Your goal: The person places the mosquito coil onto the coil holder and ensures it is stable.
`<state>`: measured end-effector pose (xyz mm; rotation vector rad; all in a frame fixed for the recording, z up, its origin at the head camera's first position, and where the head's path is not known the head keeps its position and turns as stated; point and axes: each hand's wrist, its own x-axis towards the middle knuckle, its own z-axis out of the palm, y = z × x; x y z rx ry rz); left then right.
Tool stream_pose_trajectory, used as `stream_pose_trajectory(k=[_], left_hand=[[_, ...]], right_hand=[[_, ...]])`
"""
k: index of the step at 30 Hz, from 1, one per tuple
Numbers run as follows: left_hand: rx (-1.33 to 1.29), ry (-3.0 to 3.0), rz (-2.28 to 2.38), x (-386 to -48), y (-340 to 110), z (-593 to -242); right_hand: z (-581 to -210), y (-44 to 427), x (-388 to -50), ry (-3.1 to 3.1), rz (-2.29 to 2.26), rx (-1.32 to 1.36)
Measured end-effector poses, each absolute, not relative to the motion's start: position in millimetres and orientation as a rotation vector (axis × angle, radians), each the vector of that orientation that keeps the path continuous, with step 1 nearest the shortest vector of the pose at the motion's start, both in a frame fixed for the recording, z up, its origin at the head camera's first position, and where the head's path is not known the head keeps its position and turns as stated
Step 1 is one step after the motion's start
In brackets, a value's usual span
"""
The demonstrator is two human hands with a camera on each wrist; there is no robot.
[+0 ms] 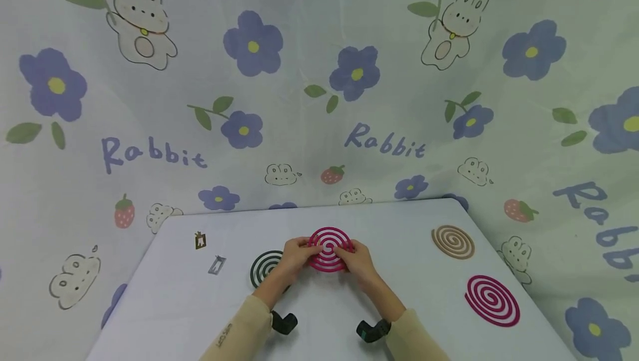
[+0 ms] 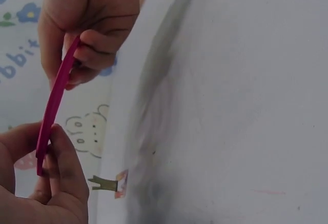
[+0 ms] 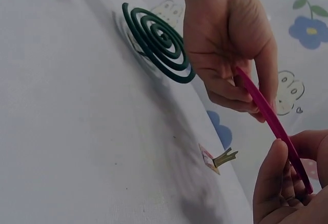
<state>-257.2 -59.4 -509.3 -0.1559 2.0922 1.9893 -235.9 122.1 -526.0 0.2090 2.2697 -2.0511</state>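
A magenta mosquito coil (image 1: 329, 248) is held up over the table, face toward the head camera. Its left edge is pinched by my left hand (image 1: 295, 257), thumb in front, and its right edge by my right hand (image 1: 360, 262) in the same way. Both wrist views show this coil edge-on, as a thin, slightly bowed strip (image 2: 54, 98). Below it stands a small olive-coloured metal piece with prongs (image 3: 224, 158) on a printed square. Partly behind the left hand is a dark green coil (image 3: 163, 37), which appears raised off the table.
At the left lie a small gold-coloured stand (image 1: 200, 240) and a silver stand (image 1: 217, 265). A brown coil (image 1: 453, 242) and another magenta coil (image 1: 492, 300) lie at the right. Behind the white table (image 1: 165, 305) hangs a rabbit-print cloth (image 1: 299, 100).
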Motion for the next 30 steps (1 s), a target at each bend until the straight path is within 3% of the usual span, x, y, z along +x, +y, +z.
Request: stream_pose_trajectory(k=[30], left_hand=[[-0.187, 2.173, 1.835, -303.6, -77.8, -497.3]], right_hand=[[-519.1, 95.5, -276.3, 2.33, -1.979, 0.215]])
